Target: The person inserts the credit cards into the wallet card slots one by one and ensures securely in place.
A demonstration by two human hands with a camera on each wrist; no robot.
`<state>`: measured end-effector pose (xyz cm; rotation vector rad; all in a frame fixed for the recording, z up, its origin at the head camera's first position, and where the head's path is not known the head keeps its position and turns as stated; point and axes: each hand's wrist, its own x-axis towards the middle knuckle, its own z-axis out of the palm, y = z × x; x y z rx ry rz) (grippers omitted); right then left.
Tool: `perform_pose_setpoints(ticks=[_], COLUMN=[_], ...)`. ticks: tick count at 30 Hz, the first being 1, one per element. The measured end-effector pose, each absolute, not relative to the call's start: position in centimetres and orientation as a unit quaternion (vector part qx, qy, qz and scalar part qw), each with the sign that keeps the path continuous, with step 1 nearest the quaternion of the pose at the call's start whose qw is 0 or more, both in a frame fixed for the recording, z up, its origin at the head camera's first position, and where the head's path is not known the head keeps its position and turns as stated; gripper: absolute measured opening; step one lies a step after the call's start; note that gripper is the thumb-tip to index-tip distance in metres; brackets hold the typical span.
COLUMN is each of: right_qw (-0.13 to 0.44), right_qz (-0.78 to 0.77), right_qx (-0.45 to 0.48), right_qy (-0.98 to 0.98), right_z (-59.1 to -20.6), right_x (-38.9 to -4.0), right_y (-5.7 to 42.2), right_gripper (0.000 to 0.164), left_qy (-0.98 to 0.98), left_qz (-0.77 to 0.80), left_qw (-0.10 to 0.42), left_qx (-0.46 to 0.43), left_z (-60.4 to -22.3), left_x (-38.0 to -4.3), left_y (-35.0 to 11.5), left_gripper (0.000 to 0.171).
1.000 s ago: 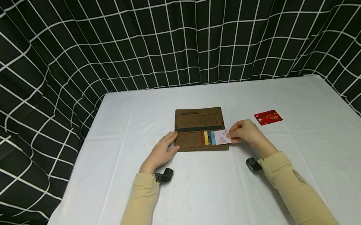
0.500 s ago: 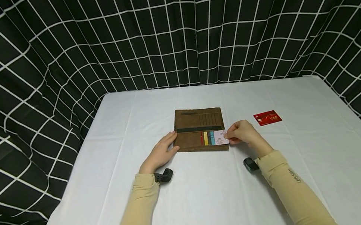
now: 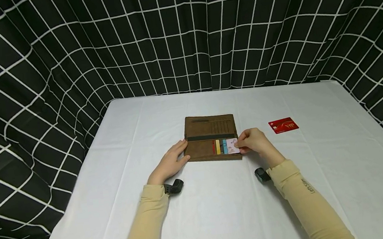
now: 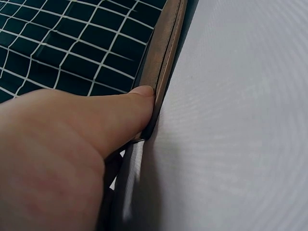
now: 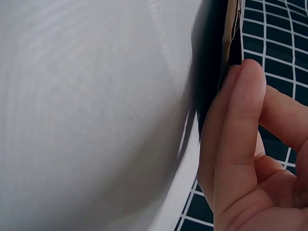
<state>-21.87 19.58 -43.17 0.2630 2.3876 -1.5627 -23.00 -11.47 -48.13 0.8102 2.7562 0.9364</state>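
Note:
A brown wallet (image 3: 198, 149) lies unfolded on the white table. Its lower half shows a row of cards by their edges: red, yellow and blue. At the right end of that row is a white card with a pink print (image 3: 231, 145), mostly within the wallet's outline. My right hand (image 3: 254, 142) pinches this card by its right edge. On the wallet's left edge rests my left hand (image 3: 170, 162), fingers extended; in the left wrist view the thumb (image 4: 130, 108) presses the wallet's border. In the right wrist view the fingers (image 5: 240, 130) sit at the wallet's side.
A red card marked VIP (image 3: 283, 125) lies on the table to the right, beyond my right hand. A black curtain with white grid lines (image 3: 188, 36) surrounds the back and sides of the table (image 3: 220, 211).
My right hand has moved left, sliding the white card deeper into the wallet, so less of it sticks out past the right edge. The left hand stays in place.

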Motion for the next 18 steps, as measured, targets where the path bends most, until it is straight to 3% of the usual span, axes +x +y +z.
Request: perform_pose_setpoints(ticks=[18], right_qw=[0.172], right_qz=[-0.557], right_qx=[0.062], right_qy=[0.810], right_z=[-43.22], right_x=[-21.65], right_y=[19.54], right_gripper=[0.017], left_qy=[0.910], left_qz=[0.311], left_qw=[0.067], left_qx=[0.266], left_z=[-47.94], left_x=[-22.92], left_y=[-11.45], left_gripper=[0.057])
